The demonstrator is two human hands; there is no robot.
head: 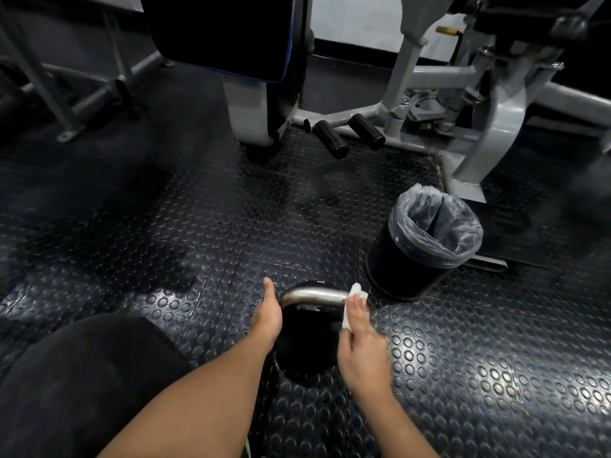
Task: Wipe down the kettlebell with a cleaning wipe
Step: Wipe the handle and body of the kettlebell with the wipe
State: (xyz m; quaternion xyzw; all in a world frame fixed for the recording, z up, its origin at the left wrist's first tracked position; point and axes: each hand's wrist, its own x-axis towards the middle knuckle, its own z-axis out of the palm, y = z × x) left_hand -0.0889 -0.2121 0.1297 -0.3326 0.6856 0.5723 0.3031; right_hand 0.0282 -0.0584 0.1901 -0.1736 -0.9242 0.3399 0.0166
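Note:
A black kettlebell [305, 345] with a shiny steel handle [314, 295] stands on the studded rubber floor just in front of me. My left hand [268, 315] rests against the left end of the handle, thumb pointing up; its fingers are hidden behind the bell. My right hand [358, 338] grips a white cleaning wipe [351, 304] wrapped around the right end of the handle.
A small black bin [420, 246] lined with a clear plastic bag stands on the floor right of the kettlebell. A grey gym machine [476, 104] with black foot pegs stands behind it. My dark-clothed knee [79, 385] fills the lower left. Another machine frame [49, 77] stands far left.

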